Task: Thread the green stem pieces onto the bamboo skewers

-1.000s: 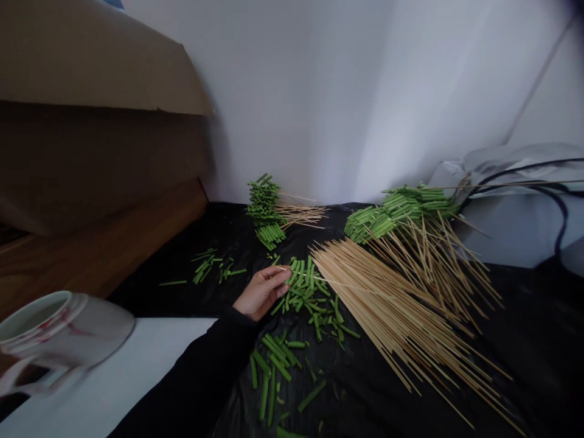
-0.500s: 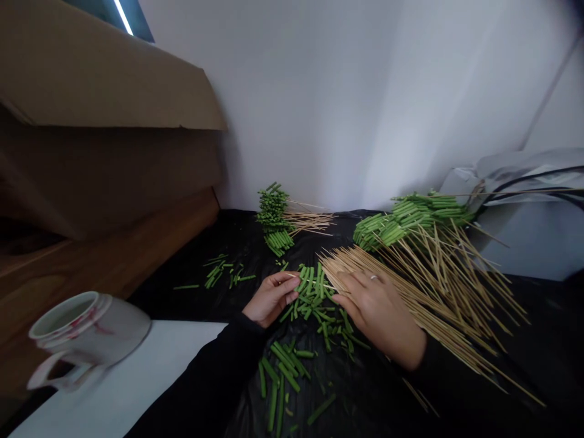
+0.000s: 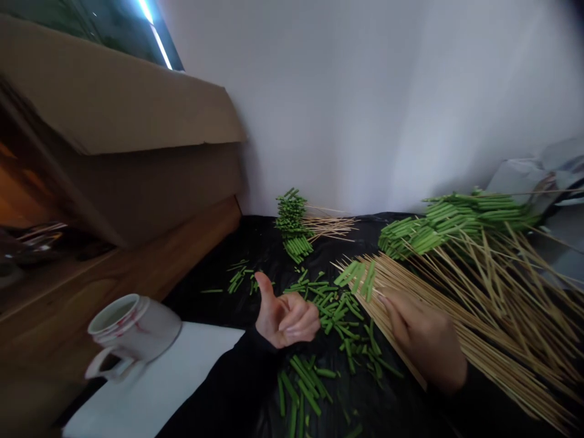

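My right hand (image 3: 422, 331) pinches a thin bamboo skewer that carries several cut green bean pieces (image 3: 358, 277). It hovers over a spread of bare bamboo skewers (image 3: 438, 295). My left hand (image 3: 287, 316) holds nothing: its thumb points up, apart from loosely curled fingers. Loose cut green beans (image 3: 337, 310) lie on the black plastic sheet between my hands. More bean lengths (image 3: 303, 386) lie just below my left hand.
A stack of filled bean skewers (image 3: 294, 225) stands by the wall, and a larger pile (image 3: 456, 219) lies at the right. On the left are a white mug (image 3: 137, 328), a white board (image 3: 196, 359) and a cardboard box (image 3: 173, 188).
My left hand has let go of the skewer and its thumb has lifted away. My right hand now holds the loaded skewer above the bare ones. The view has shifted left.
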`<state>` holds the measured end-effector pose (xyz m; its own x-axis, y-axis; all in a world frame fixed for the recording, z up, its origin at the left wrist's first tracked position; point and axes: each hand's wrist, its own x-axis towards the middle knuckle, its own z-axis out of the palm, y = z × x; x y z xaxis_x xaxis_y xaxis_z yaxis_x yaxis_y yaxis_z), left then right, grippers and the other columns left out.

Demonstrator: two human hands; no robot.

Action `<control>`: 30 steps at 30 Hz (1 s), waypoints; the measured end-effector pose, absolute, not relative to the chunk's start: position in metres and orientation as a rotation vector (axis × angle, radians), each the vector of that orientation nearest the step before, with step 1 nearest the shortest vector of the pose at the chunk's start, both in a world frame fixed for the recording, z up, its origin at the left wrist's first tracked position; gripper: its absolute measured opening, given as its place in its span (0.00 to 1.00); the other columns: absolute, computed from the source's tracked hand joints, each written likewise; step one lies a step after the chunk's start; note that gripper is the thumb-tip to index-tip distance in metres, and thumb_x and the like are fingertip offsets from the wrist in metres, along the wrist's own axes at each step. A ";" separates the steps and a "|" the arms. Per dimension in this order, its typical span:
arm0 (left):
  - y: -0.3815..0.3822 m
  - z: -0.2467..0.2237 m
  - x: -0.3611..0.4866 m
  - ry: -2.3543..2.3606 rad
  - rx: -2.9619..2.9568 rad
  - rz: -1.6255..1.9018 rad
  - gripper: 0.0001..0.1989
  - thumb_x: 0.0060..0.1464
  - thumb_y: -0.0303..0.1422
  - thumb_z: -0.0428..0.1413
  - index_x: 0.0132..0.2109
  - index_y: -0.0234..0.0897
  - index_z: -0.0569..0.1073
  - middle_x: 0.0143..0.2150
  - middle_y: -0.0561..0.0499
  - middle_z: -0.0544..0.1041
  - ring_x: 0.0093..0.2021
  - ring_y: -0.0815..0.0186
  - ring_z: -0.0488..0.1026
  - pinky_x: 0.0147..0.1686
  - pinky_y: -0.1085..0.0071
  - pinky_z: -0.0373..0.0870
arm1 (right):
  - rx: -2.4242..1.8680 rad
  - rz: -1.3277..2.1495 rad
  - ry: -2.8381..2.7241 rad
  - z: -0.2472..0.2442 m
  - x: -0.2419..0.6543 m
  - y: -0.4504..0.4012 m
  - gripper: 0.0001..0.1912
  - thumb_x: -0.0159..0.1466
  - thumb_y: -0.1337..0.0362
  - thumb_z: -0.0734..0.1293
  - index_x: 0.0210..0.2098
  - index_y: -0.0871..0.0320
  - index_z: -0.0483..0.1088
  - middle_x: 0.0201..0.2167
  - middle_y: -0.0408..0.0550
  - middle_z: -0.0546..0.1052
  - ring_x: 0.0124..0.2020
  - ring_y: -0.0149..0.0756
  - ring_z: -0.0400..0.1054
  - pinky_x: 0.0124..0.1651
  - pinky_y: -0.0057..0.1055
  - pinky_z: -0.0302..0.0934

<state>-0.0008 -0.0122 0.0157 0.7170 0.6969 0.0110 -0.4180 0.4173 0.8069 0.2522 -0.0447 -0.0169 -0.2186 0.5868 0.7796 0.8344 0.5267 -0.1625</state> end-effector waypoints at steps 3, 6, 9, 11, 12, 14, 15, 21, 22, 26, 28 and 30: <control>-0.017 0.016 0.001 0.347 0.899 0.690 0.41 0.22 0.74 0.25 0.05 0.40 0.51 0.08 0.53 0.44 0.08 0.74 0.46 0.12 0.70 0.38 | -1.139 -0.391 -1.929 -0.019 0.252 -0.044 0.09 0.66 0.68 0.60 0.43 0.59 0.71 0.35 0.47 0.78 0.33 0.32 0.72 0.41 0.28 0.61; -0.017 0.014 0.002 0.347 0.898 0.686 0.41 0.22 0.74 0.25 0.05 0.39 0.52 0.07 0.52 0.45 0.08 0.74 0.46 0.12 0.70 0.37 | -1.149 -0.398 -1.920 -0.022 0.253 -0.044 0.09 0.67 0.66 0.60 0.42 0.59 0.71 0.35 0.47 0.78 0.34 0.32 0.72 0.40 0.28 0.62; -0.016 0.011 0.001 0.384 0.894 0.658 0.41 0.19 0.75 0.25 0.06 0.40 0.53 0.07 0.52 0.46 0.08 0.73 0.47 0.12 0.70 0.38 | -1.175 -0.388 -1.930 -0.025 0.254 -0.044 0.09 0.67 0.66 0.59 0.42 0.58 0.71 0.36 0.47 0.78 0.34 0.33 0.72 0.39 0.29 0.62; -0.016 0.009 0.001 0.377 0.899 0.640 0.41 0.19 0.75 0.25 0.07 0.40 0.53 0.08 0.52 0.47 0.08 0.73 0.47 0.12 0.69 0.38 | -1.182 -0.394 -1.934 -0.025 0.254 -0.044 0.09 0.67 0.66 0.59 0.42 0.58 0.70 0.36 0.46 0.78 0.33 0.32 0.72 0.38 0.29 0.62; -0.016 0.008 0.001 0.367 0.906 0.633 0.41 0.19 0.75 0.25 0.07 0.40 0.54 0.08 0.52 0.47 0.08 0.74 0.47 0.12 0.70 0.38 | -1.180 -0.395 -1.936 -0.025 0.254 -0.045 0.09 0.67 0.66 0.59 0.41 0.58 0.70 0.36 0.46 0.78 0.33 0.32 0.72 0.38 0.29 0.62; -0.017 0.007 0.001 0.337 0.928 0.622 0.41 0.19 0.75 0.27 0.07 0.39 0.55 0.08 0.52 0.48 0.08 0.74 0.47 0.11 0.70 0.38 | -1.175 -0.396 -1.936 -0.025 0.254 -0.045 0.08 0.67 0.66 0.60 0.41 0.57 0.70 0.36 0.46 0.78 0.33 0.32 0.72 0.38 0.29 0.62; -0.017 0.008 0.002 0.320 0.938 0.624 0.42 0.22 0.75 0.30 0.07 0.39 0.55 0.08 0.52 0.48 0.08 0.74 0.48 0.11 0.71 0.38 | -1.177 -0.395 -1.937 -0.024 0.254 -0.045 0.08 0.67 0.66 0.60 0.40 0.57 0.70 0.36 0.46 0.78 0.33 0.32 0.72 0.39 0.29 0.62; -0.014 0.017 0.005 0.451 0.881 0.769 0.25 0.55 0.45 0.56 0.19 0.35 0.60 0.14 0.60 0.49 0.13 0.78 0.44 0.14 0.78 0.42 | -1.194 -0.345 -1.921 -0.021 0.253 -0.046 0.08 0.66 0.67 0.60 0.40 0.57 0.71 0.35 0.47 0.78 0.33 0.32 0.72 0.40 0.29 0.63; -0.013 0.018 0.006 0.492 0.880 0.816 0.23 0.56 0.42 0.57 0.20 0.35 0.60 0.14 0.60 0.49 0.13 0.78 0.43 0.14 0.79 0.41 | -1.201 -0.342 -1.915 -0.020 0.253 -0.046 0.09 0.66 0.67 0.60 0.40 0.58 0.71 0.35 0.48 0.78 0.33 0.32 0.73 0.39 0.29 0.63; -0.007 0.014 0.007 0.692 1.082 0.978 0.25 0.56 0.46 0.54 0.18 0.36 0.58 0.12 0.60 0.49 0.14 0.76 0.43 0.15 0.76 0.41 | -1.232 -0.362 -1.910 -0.020 0.253 -0.045 0.09 0.66 0.67 0.60 0.40 0.58 0.72 0.34 0.48 0.78 0.33 0.33 0.72 0.37 0.28 0.62; -0.004 0.008 0.007 0.906 1.282 1.037 0.27 0.56 0.49 0.53 0.17 0.36 0.60 0.11 0.58 0.53 0.14 0.75 0.46 0.17 0.74 0.43 | -1.239 -0.369 -1.910 -0.020 0.253 -0.044 0.09 0.66 0.67 0.60 0.40 0.58 0.72 0.34 0.48 0.78 0.33 0.33 0.72 0.37 0.28 0.62; -0.003 0.002 0.007 1.143 1.479 1.061 0.29 0.56 0.51 0.51 0.15 0.37 0.61 0.11 0.56 0.57 0.15 0.73 0.51 0.19 0.72 0.46 | -1.240 -0.368 -1.915 -0.019 0.254 -0.044 0.10 0.66 0.67 0.60 0.39 0.58 0.72 0.34 0.49 0.78 0.33 0.33 0.72 0.37 0.28 0.61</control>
<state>0.0067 -0.0028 0.0016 0.1856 0.9794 0.0802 0.1523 -0.1093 0.9823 0.2539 -0.0439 -0.0194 -0.1920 0.6271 0.7549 0.8623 0.4751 -0.1752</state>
